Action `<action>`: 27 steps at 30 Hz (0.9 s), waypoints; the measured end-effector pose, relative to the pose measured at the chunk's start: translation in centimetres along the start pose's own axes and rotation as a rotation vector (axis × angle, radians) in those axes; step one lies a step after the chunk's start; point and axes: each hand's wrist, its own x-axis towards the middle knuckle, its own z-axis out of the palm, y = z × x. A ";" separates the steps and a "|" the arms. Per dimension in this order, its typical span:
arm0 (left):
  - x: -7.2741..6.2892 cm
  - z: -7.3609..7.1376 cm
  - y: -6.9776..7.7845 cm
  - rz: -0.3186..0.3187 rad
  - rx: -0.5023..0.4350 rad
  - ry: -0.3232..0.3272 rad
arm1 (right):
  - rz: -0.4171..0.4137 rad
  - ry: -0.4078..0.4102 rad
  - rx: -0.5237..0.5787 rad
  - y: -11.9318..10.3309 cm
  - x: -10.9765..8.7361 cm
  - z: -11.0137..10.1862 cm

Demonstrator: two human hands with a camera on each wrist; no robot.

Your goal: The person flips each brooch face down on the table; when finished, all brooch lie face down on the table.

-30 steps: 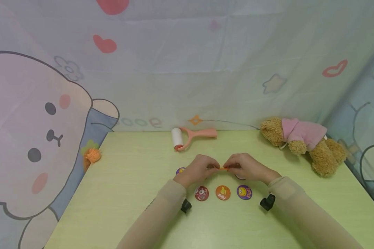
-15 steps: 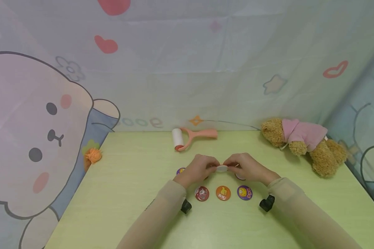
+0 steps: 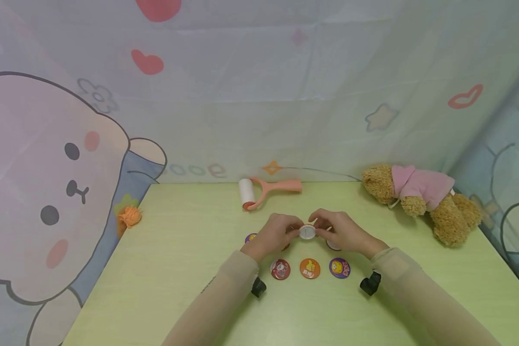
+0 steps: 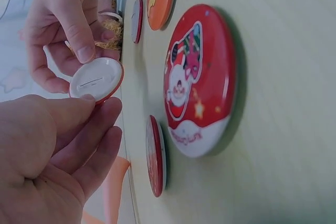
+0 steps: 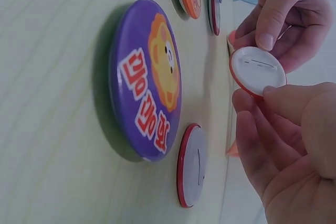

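Badge [image 3: 307,232], back facing us: our left hand [image 3: 271,235] and right hand [image 3: 342,231] pinch its edge; uneven release could drop it onto the surface [image 3: 186,226].

Badges [image 3: 310,268] near, roller [image 3: 270,186] beyond obstruct; tabletop [image 3: 177,235] passable leftward.

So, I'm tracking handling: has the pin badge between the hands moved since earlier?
Yes. The held pin badge has tilted from edge-on to showing its white back; against the orange thumbs-up badge, its place has barely shifted.
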 end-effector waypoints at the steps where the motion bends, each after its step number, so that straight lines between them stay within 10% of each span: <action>1: 0.0 0.0 0.0 -0.004 -0.005 -0.002 | 0.001 0.002 0.005 0.0 0.0 0.0; 27: 0.0 0.2 0.0 0.038 -0.077 -0.025 | 0.023 -0.007 0.024 -0.2 0.0 0.1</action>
